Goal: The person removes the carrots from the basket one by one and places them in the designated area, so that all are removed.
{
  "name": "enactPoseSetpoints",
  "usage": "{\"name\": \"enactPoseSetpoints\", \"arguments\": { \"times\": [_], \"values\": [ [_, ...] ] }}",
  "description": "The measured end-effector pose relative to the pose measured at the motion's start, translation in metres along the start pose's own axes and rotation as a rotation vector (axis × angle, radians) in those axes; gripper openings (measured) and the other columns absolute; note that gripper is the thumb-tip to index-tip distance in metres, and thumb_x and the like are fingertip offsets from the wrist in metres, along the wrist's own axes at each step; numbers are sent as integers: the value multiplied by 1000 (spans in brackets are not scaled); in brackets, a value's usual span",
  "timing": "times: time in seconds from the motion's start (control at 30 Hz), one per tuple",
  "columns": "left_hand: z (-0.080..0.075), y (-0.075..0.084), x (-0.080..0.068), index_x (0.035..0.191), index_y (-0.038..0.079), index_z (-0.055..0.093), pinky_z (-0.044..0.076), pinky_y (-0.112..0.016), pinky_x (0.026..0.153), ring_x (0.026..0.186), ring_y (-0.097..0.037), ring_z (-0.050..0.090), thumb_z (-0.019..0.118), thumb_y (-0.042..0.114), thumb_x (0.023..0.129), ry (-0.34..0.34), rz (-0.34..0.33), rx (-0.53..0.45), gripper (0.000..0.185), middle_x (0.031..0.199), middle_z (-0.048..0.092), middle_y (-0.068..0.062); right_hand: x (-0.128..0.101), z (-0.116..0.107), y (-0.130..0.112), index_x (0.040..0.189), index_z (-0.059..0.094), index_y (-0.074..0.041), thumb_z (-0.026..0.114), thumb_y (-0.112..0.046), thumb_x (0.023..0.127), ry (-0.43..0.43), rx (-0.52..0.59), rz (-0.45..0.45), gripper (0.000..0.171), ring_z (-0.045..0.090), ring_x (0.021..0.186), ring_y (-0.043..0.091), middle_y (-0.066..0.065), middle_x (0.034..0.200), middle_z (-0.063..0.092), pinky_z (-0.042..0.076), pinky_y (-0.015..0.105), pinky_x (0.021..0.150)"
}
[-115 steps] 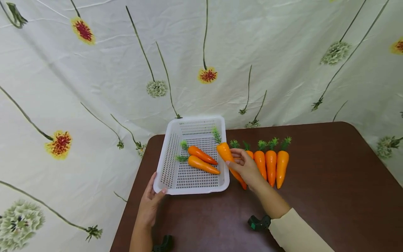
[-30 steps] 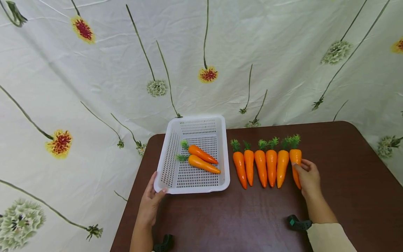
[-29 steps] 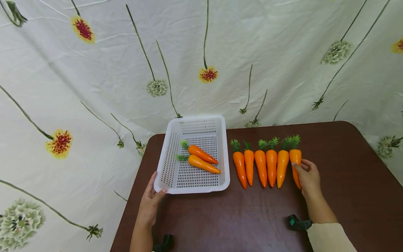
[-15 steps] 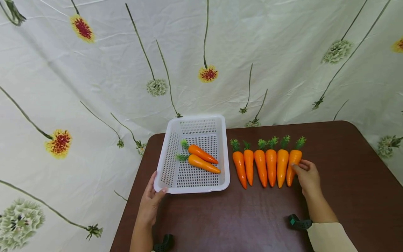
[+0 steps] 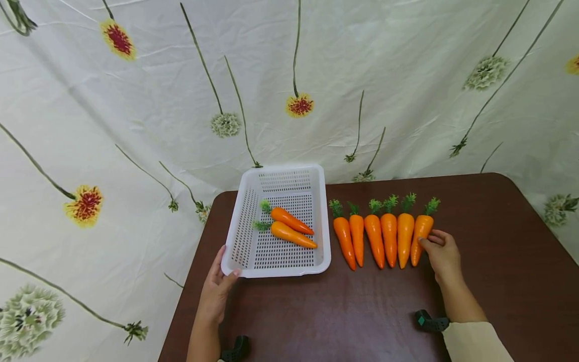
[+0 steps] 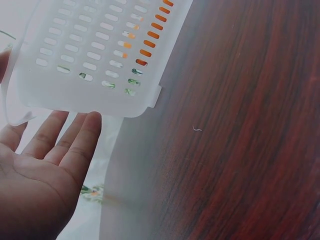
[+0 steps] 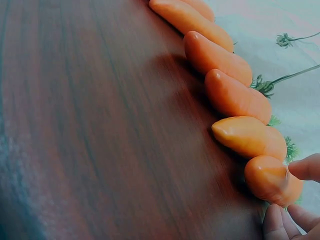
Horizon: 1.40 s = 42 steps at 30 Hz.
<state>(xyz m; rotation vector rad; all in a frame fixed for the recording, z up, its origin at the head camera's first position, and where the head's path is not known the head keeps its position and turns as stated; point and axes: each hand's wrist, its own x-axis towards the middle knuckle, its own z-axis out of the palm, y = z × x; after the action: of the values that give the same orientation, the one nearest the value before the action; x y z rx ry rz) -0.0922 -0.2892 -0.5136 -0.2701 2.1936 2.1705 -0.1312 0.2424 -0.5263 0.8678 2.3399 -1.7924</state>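
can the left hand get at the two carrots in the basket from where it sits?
Probably yes. The left hand rests at the near left corner of the white basket, which is open on top. The two carrots lie uncovered inside, and nothing stands between them and the hand except the low rim.

Desk point(image 5: 497, 241) right of the carrot row point(image 5: 382, 236) is bare, w/ room for a hand to come in from the right or near edge. Six carrots lie side by side, touching or nearly so, no gap for fingers between them. Right hand point(image 5: 442, 255) touches the rightmost carrot point(image 5: 420, 236), blocking that flank. Basket point(image 5: 321, 221) stands just left of the row, narrow lane between. Two carrots in basket point(image 5: 285, 229) take its middle; near part free. Left hand point(image 5: 214, 294) at basket's near-left corner. Near desk strip is free.
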Motion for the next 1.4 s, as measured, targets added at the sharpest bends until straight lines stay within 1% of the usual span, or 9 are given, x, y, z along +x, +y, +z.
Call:
{"name": "enactPoseSetpoints", "arguments": {
  "times": [0.1, 0.2, 0.33, 0.47, 0.63, 0.77, 0.97, 1.23, 1.4],
  "values": [
    [0, 0, 0, 163, 27, 19, 47, -11, 97, 126, 2, 56, 66, 8, 97, -1, 0, 0, 83, 163, 34, -7, 0, 0, 1, 159, 25, -6, 58, -39, 100, 5, 4, 5, 75, 50, 122, 26, 18, 151, 41, 45, 28, 86],
    [0, 0, -1, 163, 27, 18, 47, -11, 97, 126, 2, 56, 66, 8, 97, 1, -3, 2, 83, 163, 34, -7, 0, -1, 0, 159, 27, -8, 58, -39, 100, 19, 11, 19, 73, 54, 112, 17, 15, 148, 44, 45, 24, 84],
    [0, -1, 0, 163, 27, 19, 47, -11, 97, 128, 0, 55, 66, 8, 97, 2, -2, 0, 83, 163, 34, -7, -1, -1, -3, 157, 30, -9, 59, -38, 100, 48, 57, 36, 70, 55, 95, 5, 5, 138, 49, 48, 17, 78],
    [0, -1, 0, 162, 30, 20, 47, -11, 98, 131, -4, 55, 65, 9, 97, -2, -4, 0, 82, 163, 35, -7, -2, 0, -7, 155, 34, -9, 61, -33, 100, 83, 127, 42, 66, 55, 88, 2, -4, 124, 51, 49, 14, 75],
    [0, -2, 0, 162, 33, 21, 47, -11, 97, 133, -9, 54, 66, 11, 97, 2, -17, 9, 81, 162, 36, -6, -3, 0, -11, 151, 40, -11, 62, -28, 99, 108, 195, 37, 59, 55, 89, 0, -12, 114, 51, 50, 12, 76],
    [-1, -1, 0, 162, 32, 20, 47, -11, 97, 135, -13, 52, 66, 11, 97, 6, -21, 14, 81, 162, 37, -6, -4, 1, -15, 149, 43, -11, 63, -27, 99, 116, 224, 1, 56, 54, 90, -2, -13, 114, 52, 49, 10, 77],
    [-1, -1, 0, 161, 36, 23, 47, -11, 97, 135, -14, 53, 66, 11, 97, 11, -17, 14, 80, 162, 37, -6, -7, 2, -20, 146, 46, -12, 66, -25, 97, 120, 290, -44, 55, 53, 96, -5, -16, 112, 55, 46, 6, 78],
    [1, -1, 0, 161, 32, 22, 47, -11, 97, 131, -10, 56, 66, 10, 97, 14, -8, 9, 81, 161, 37, -9, -13, 3, -26, 147, 46, -13, 66, -26, 98, 57, 292, -92, 55, 52, 100, -6, -17, 116, 55, 44, 5, 82],
    [0, -1, -1, 160, 37, 24, 46, -10, 96, 134, -14, 54, 66, 12, 97, 18, -21, 20, 80, 161, 38, -7, -18, 5, -29, 147, 47, -13, 65, -25, 98, 12, 302, -138, 53, 53, 102, -5, -16, 118, 56, 48, 8, 82]
  ]
}}
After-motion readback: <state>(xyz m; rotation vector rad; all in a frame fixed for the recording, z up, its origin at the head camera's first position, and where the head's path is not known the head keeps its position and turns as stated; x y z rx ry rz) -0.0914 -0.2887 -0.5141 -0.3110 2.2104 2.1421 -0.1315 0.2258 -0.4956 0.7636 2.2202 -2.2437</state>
